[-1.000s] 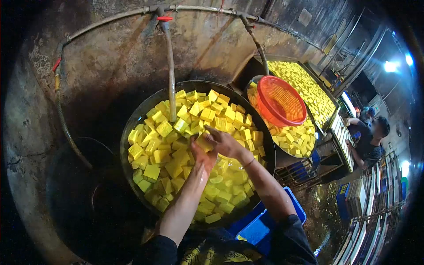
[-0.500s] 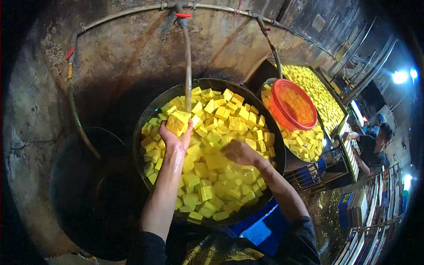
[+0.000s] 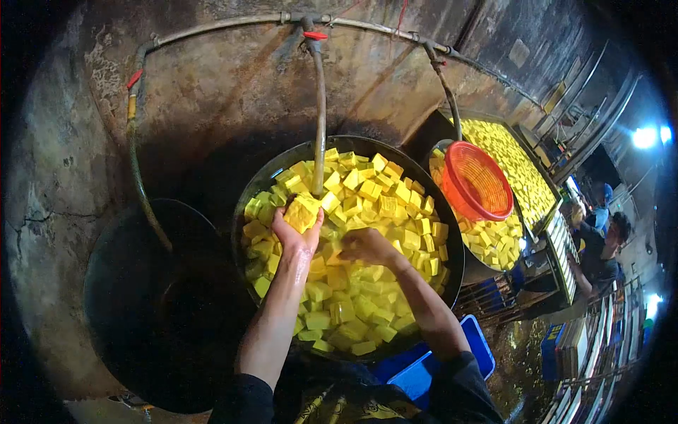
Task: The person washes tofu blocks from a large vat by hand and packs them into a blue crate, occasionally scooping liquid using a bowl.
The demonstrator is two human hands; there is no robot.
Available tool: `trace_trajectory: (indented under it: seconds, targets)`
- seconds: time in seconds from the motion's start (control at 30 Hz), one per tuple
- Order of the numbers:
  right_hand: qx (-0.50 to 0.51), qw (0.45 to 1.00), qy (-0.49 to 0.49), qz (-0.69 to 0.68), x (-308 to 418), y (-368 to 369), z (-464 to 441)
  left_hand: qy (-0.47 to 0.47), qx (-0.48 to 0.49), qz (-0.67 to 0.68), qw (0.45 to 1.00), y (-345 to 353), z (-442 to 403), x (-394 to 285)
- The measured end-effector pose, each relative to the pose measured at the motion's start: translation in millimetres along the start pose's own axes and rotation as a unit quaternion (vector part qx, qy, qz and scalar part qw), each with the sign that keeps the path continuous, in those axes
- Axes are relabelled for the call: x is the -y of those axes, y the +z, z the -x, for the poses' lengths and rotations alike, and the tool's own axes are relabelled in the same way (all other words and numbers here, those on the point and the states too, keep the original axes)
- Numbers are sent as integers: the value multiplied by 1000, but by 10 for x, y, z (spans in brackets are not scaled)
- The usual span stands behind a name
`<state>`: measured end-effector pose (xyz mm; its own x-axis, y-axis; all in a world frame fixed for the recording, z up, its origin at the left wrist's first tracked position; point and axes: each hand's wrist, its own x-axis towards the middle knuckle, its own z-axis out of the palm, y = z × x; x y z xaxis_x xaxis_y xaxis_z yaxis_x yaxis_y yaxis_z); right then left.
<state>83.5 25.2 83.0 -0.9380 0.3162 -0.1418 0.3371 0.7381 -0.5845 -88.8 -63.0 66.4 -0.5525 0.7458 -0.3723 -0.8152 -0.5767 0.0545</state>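
Note:
Yellow tofu blocks [image 3: 339,311] fill a large round dark vat [image 3: 458,283], the nearer ones under cloudy yellow water. My left hand [image 3: 296,237] is raised over the vat, palm up, with its fingers wrapped round yellow tofu [image 3: 302,212]. The left hand and its tofu are beside the lower end of a grey water pipe [image 3: 320,127]. Close to the right of it, my right hand [image 3: 371,247] hangs low over the blocks, fingers loosely bent and pointing left. I see no block lifted in it, though its palm is hidden.
An orange-red plastic basket [image 3: 480,180] rests on another tub of tofu at the right, with a tray of yellow blocks [image 3: 512,159] behind. A dark barrel [image 3: 152,304] stands left. Blue crates [image 3: 480,346] are near my right arm. A person [image 3: 600,244] works at far right.
My right hand has shifted left, closer to my left hand. The left hand still holds its tofu. The whole view has shifted slightly.

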Motion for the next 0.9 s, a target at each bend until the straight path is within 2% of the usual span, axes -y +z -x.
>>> trace_trajectory:
  seconds: [0.07,0.13,0.17,0.2,0.27,0.3,0.33,0.4,0.43,0.47,0.53,0.57,0.6,0.67,0.7,0.73,0.8,0.87,0.9]
  targets:
    - [-76,961,57,-260,36,-102,188,-1,-3,-18,1000,-8,18,106]
    - [-159,897,21,-411,305,-269,389,0,-5,-60,998,-62,1,255]
    - [-187,895,37,-403,501,-391,481,-11,-41,-93,995,-21,51,333]
    - [-200,903,91,-369,668,-500,529,-50,-4,-85,995,58,144,409]
    - [-230,911,83,-332,805,-574,587,-52,43,-103,992,-79,82,656]
    - [-221,915,99,-324,812,-587,606,-83,92,-89,988,-103,139,719]
    - [-230,944,111,-207,829,-611,606,-90,50,-83,991,-111,180,811]
    - [-247,937,112,-218,711,-537,603,-166,67,-64,982,-166,272,908]
    - [-218,918,113,-313,676,-545,669,-187,72,-52,978,-162,291,1006]
    - [-225,903,137,-338,652,-555,771,-198,68,-56,976,-147,293,1107]
    - [-284,910,36,-299,648,-582,880,-148,31,-60,987,-106,350,1316]
    - [-295,934,64,-193,730,-643,1017,-146,82,-120,978,-104,458,1398]
    - [-305,949,65,-44,692,-684,1090,-207,97,-92,969,-53,542,1500]
    - [-358,928,91,36,621,-739,1337,-258,66,-81,960,-16,729,1747]
    - [-369,924,95,29,435,-727,1469,-285,39,-158,944,90,902,1841]
    - [-326,933,146,47,384,-779,1686,-330,118,-146,925,78,1023,1965]
    - [-230,952,172,-108,184,-810,2162,-355,141,-193,904,278,1466,2259]
    - [-278,904,97,-311,164,-733,2739,-358,120,-267,887,334,1881,2592]
    - [-294,885,98,-347,120,-639,3037,-417,128,-267,859,268,2033,2768]
